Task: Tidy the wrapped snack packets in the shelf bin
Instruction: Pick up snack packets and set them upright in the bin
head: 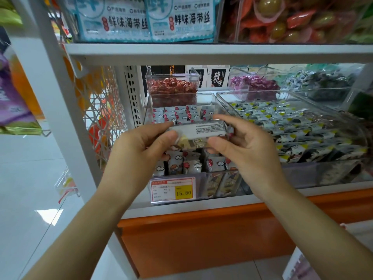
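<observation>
A clear shelf bin [214, 102] on the middle shelf holds upright white snack packets [175, 115] with red and cloud prints, more of them showing at its front [189, 164]. Above the bin, a small stack of packets [198, 134] with a white printed back is held between both hands. My left hand [145, 146] pinches its left end with thumb and fingers. My right hand [240, 144] grips its right end, fingers curled over the top. The lower part of the stack is partly hidden by my thumbs.
A price tag [173, 190] reading 15.80 hangs on the bin's front. A wide clear bin of black-and-yellow packets [302, 130] sits to the right. Behind stand bins of red [171, 87] and purple sweets [254, 83]. A white upright [60, 110] and wire rack are at left.
</observation>
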Action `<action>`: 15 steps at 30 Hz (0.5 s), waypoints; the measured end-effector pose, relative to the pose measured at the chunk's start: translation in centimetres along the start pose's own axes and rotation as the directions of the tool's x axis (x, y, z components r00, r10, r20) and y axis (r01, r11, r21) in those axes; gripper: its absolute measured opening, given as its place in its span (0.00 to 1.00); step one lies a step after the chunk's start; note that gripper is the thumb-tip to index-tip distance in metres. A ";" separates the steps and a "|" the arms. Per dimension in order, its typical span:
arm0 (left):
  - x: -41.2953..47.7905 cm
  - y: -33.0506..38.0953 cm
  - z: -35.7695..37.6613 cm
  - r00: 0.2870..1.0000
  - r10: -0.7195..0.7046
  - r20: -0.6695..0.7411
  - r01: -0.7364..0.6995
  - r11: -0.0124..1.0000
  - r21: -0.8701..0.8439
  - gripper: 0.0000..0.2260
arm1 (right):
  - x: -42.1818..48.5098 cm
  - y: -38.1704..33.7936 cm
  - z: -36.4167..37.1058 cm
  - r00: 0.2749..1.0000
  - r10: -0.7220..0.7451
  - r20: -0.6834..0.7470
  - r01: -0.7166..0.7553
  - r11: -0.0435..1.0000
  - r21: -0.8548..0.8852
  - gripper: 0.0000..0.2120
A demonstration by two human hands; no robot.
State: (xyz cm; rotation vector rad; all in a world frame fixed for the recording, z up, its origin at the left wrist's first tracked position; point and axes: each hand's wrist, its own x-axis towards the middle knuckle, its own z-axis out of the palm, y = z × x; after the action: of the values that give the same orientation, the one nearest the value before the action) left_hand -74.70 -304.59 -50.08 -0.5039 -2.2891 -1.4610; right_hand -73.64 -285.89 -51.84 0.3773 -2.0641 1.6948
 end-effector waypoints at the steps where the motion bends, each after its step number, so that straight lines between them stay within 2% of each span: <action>1: -0.1 -0.1 -0.1 1.000 0.023 -0.007 -0.022 0.995 0.102 0.18 | 0.0 0.0 0.0 0.999 0.022 -0.027 -0.021 1.000 0.015 0.21; 3: -0.1 -0.7 -0.4 0.996 0.094 0.004 -0.089 0.928 0.363 0.24 | 0.1 0.2 0.0 0.994 0.090 -0.057 -0.085 0.993 0.080 0.21; 6: 0.0 -1.7 -1.0 0.989 0.098 0.107 -0.143 0.788 0.599 0.22 | 0.4 0.7 0.1 0.986 0.166 -0.003 -0.165 0.982 0.097 0.15; 8: 0.1 -2.4 -1.1 0.981 0.030 0.189 -0.148 0.747 0.648 0.22 | 0.6 0.9 0.1 0.982 0.184 0.038 -0.184 0.983 -0.004 0.12; 11: -0.1 -3.3 -1.1 0.953 -0.037 0.301 -0.198 0.676 0.710 0.27 | 0.8 0.7 -0.3 0.991 0.127 0.029 -0.121 0.980 -0.156 0.11; 15: -0.3 -3.9 -1.3 0.937 -0.049 0.346 -0.241 0.626 0.741 0.25 | 0.9 0.0 -0.1 0.996 0.039 0.081 -0.011 0.946 -0.324 0.14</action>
State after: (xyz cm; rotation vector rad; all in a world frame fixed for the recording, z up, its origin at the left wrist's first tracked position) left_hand -76.23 -307.37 -52.73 -0.6076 -2.7995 -0.2045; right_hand -74.39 -285.73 -51.34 0.3225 -2.3690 1.3388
